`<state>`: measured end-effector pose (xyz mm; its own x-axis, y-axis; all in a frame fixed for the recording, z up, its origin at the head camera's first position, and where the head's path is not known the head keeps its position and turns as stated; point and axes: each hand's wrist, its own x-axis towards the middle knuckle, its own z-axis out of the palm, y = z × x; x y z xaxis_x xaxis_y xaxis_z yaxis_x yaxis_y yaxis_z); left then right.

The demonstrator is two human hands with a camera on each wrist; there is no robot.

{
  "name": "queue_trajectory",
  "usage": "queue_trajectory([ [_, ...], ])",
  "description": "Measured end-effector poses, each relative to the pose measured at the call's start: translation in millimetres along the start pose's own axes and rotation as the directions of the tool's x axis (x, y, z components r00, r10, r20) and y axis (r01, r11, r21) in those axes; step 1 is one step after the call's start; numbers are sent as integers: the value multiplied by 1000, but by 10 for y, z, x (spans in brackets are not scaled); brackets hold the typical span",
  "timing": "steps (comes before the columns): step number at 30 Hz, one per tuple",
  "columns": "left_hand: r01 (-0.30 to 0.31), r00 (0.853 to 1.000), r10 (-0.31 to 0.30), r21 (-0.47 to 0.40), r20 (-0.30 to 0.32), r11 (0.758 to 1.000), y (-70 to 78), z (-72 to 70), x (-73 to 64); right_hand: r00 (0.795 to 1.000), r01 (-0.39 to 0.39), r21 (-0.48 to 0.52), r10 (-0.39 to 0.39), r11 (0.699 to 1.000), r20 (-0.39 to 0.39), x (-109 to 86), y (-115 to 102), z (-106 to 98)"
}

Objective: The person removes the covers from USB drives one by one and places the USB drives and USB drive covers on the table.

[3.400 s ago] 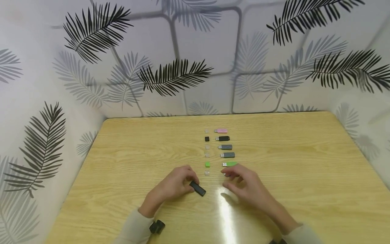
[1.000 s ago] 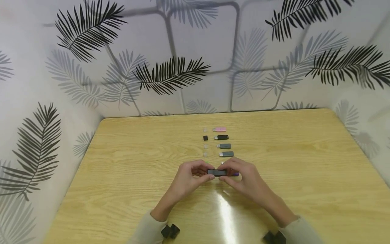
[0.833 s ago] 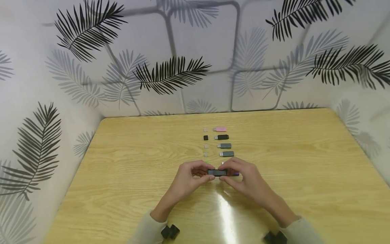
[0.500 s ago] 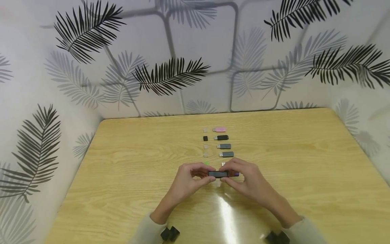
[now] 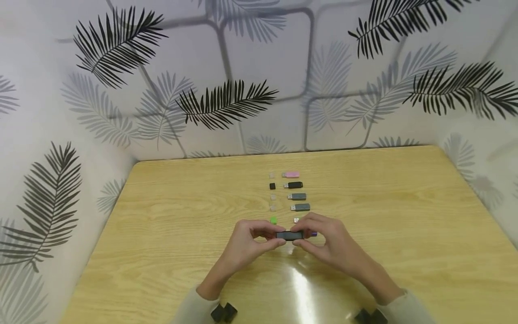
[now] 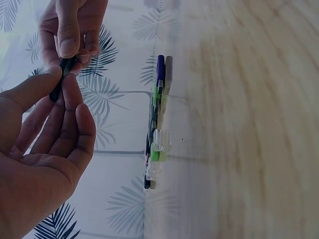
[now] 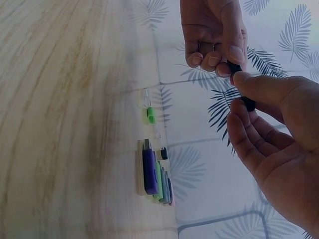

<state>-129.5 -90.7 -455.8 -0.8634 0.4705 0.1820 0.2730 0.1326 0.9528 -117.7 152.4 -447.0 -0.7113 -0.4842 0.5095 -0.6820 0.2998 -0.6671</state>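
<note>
A black USB flash drive [image 5: 289,236] is held level between my two hands, raised above the table in both wrist views. My left hand [image 5: 247,243] pinches its left end between thumb and fingers, and my right hand [image 5: 332,242] pinches the right end the same way. Fingertips cover both ends of the drive. Behind the right fingers, a purple flash drive [image 7: 149,172] lies on the table, mostly hidden in the head view. A green flash drive's metal plug [image 5: 296,220] shows just beyond the right hand, with a green cap [image 5: 273,220] beyond the left.
Farther back on the wooden table [image 5: 182,198] lie uncapped drives in a column: pink [image 5: 292,174], black [image 5: 294,185] and grey ones [image 5: 299,196]. Left of them runs a column of small caps, a black cap [image 5: 272,186] and several clear ones. A leaf-patterned wall covering [image 5: 275,126] stands behind.
From 3.4 seconds ago, my left hand has brought the black flash drive rightward, and my right hand has left the purple drive and taken its other end. Over the last second both hands stay nearly still.
</note>
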Motion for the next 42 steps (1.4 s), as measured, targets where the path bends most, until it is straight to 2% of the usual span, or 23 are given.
queue_trajectory([
  [9,-18,1000,18,5,8,1000,39,-12,19,1000,7,-5,-7,1000,7,13,-28,-55],
  [17,-33,999,33,-26,13,999,74,-34,9,1000,13,-1,-13,1000,20,22,-70,-68],
  [27,-36,999,36,-5,13,999,135,-54,1,997,74,-31,-74,997,11,41,-107,-90],
  [32,-63,998,63,5,30,998,169,-90,0,996,93,-29,-92,995,8,50,-147,-110],
  [35,-73,997,73,-3,-6,997,178,-217,-21,995,92,-68,-94,993,-18,27,-140,-207],
  [40,-65,989,61,-29,-131,997,181,-615,-136,992,28,-149,-45,988,-114,-90,-82,-531],
  [42,-58,990,53,-35,-130,998,179,-698,-152,992,13,-152,-32,988,-123,-104,-68,-598],
])
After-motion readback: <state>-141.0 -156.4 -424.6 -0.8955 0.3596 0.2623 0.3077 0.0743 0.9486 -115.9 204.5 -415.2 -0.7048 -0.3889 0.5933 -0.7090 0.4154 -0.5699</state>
